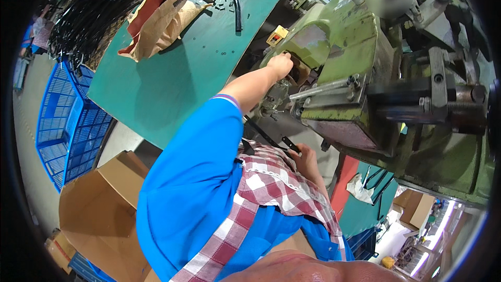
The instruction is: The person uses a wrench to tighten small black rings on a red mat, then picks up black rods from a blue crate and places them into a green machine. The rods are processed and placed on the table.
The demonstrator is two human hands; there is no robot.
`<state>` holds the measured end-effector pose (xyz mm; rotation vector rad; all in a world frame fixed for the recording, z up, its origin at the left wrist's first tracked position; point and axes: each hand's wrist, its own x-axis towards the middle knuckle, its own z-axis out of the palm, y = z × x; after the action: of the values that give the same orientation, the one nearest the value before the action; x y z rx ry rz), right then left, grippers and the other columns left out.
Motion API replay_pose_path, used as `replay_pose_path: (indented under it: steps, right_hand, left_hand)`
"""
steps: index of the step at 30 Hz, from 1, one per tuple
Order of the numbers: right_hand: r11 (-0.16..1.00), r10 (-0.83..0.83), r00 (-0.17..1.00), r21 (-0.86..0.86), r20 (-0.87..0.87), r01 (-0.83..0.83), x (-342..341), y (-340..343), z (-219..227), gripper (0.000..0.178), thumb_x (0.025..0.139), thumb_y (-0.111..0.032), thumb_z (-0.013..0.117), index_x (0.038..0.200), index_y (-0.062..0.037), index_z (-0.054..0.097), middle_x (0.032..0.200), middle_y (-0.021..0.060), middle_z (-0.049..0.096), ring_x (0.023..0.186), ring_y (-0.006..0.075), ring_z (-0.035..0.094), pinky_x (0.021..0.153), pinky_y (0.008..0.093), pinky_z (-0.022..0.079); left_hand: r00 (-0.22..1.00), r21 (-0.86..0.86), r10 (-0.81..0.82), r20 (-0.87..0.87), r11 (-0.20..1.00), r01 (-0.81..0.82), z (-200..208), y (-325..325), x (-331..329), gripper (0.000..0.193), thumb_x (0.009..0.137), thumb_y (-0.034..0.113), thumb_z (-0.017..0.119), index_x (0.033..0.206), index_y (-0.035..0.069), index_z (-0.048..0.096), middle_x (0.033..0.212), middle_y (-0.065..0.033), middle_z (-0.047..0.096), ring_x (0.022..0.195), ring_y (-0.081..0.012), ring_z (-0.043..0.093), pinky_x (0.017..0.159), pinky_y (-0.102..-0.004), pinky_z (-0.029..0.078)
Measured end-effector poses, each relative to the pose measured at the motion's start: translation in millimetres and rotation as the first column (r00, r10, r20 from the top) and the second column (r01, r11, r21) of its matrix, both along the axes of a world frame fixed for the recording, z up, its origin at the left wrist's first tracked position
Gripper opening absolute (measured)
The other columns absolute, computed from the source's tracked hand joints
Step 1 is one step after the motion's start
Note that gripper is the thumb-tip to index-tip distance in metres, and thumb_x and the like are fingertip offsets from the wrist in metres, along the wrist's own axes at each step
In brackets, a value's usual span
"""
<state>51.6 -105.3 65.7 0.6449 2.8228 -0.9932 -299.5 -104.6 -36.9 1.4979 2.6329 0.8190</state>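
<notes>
Part slipping: we judge that the slim black part point(290, 144), held near its lower-right end, could twist or drop if the right grip point(308, 161) slackens.
Machine edge: our left grip point(281, 66), reaching beside the green metal machine point(355, 31), could scrape its hard edges if it strays rightward.
Black part: near the centre of the frame, its long axis slants from upper left to lower right; a longer black strip point(261, 130) runs just beside, perhaps joined, we cannot tell.
Right grip: fingers closed on the part.
Left grip: fingers bunched; we cannot tell whether they hold anything.
</notes>
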Motion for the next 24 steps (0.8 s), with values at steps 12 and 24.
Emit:
replay_pose_path:
  steps: [12, 24]
  right_hand:
    - [0.994, -0.057, 0.998, -0.090, -0.029, 0.054, -3.8, -6.6, -18.1, 0.028, 0.081, -0.022, 0.074, 0.096, 0.0000, 0.067, 0.089, 0.0219, 0.067, 0.085, 0.0407, 0.065, 0.073, 0.0435, 0.051]
    - [0.998, 0.060, 0.931, -0.013, -0.361, -0.069, -46.8, 3.3, -15.7, 0.046, 0.088, -0.025, 0.072, 0.126, -0.0129, 0.046, 0.103, 0.0119, 0.063, 0.090, 0.0326, 0.065, 0.073, 0.0382, 0.052]
  left_hand:
    - [0.689, -0.034, -0.301, 0.659, 0.904, 0.426, 108.4, -114.8, 71.4, 0.035, 0.079, 0.009, 0.074, 0.110, 0.002, 0.060, 0.104, -0.0123, 0.062, 0.093, -0.0220, 0.060, 0.083, -0.0373, 0.048]
    - [0.767, 0.013, -0.174, 0.618, 0.977, 0.211, 109.1, -132.8, 85.1, 0.038, 0.086, 0.026, 0.075, 0.112, 0.000, 0.065, 0.083, -0.0089, 0.069, 0.073, -0.0176, 0.062, 0.071, -0.0346, 0.052]
